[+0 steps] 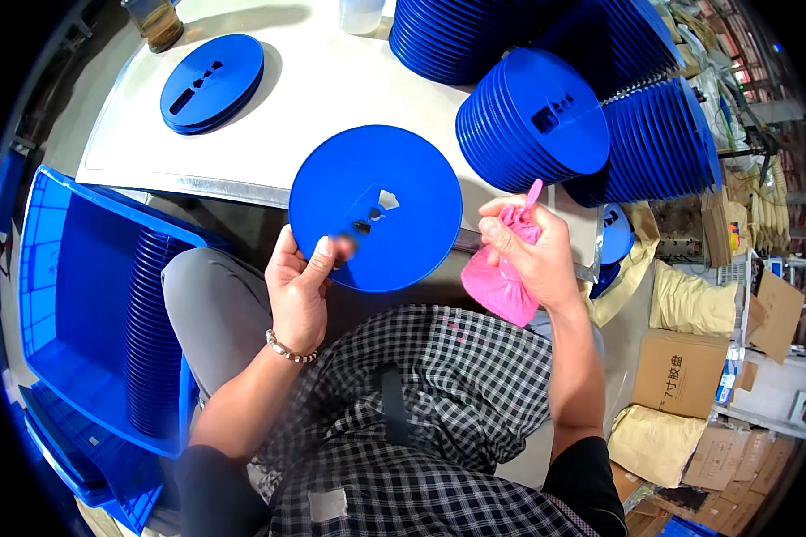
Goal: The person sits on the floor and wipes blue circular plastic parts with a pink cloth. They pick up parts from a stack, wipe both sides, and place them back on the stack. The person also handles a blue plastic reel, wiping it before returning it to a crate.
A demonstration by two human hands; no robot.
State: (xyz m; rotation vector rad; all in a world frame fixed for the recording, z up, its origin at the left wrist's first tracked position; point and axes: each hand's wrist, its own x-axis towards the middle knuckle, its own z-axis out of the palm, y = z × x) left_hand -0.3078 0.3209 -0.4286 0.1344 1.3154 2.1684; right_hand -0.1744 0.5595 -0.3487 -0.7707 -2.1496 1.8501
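Observation:
My left hand (297, 286) grips a round blue plastic reel (349, 174) by its lower left edge, thumb on the near face. The reel is tilted up in front of me, with small cut-outs at its centre. Bunched in my closed right hand (546, 255) is a pink cloth (501, 291), its gathered end poking up above the fingers. The cloth is apart from the reel, to its right. A dark blurred spot lies by my left fingertips, and I cannot make it out.
Tall stacks of blue reels (564, 107) fill the white table's (331, 85) right side. A short stack (210, 85) lies at the far left, near a jar (157, 22). A blue crate (81, 277) holding reels stands at left. Cartons (681, 371) are on the right.

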